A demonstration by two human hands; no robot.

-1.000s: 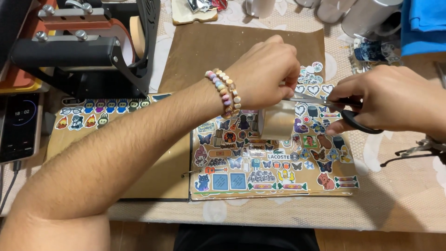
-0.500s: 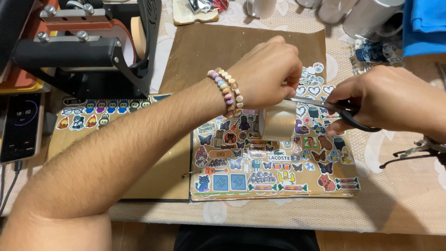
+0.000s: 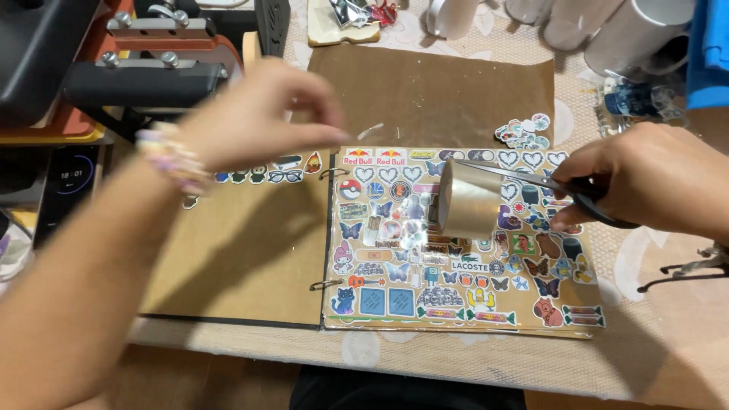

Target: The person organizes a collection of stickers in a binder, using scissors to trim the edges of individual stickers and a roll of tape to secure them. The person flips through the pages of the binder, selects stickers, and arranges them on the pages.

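Observation:
My right hand [image 3: 653, 178] grips black-handled scissors [image 3: 531, 182] whose blades point left. A roll of clear tape [image 3: 467, 199] hangs at the blade tips, above the sticker-covered right page [image 3: 456, 296] of an open ring-bound album. My left hand [image 3: 258, 114], blurred by motion and wearing a beaded bracelet [image 3: 173, 161], is over the album's upper left. Its fingertips pinch what looks like a short strip of clear tape [image 3: 372, 130]. The brown left page [image 3: 235, 250] carries one row of stickers along its top.
A black and orange press machine [image 3: 152, 68] stands at the back left, with a phone [image 3: 68, 182] beside it. A brown sheet [image 3: 433, 87] lies behind the album. White mugs [image 3: 638, 34], a blue cloth [image 3: 710, 45] and loose stickers [image 3: 524, 133] are at the back right.
My left hand has pulled away from the tape roll and swung left with a strip of tape. The view has shifted right, so the album's left page shows. My right hand still holds the scissors.

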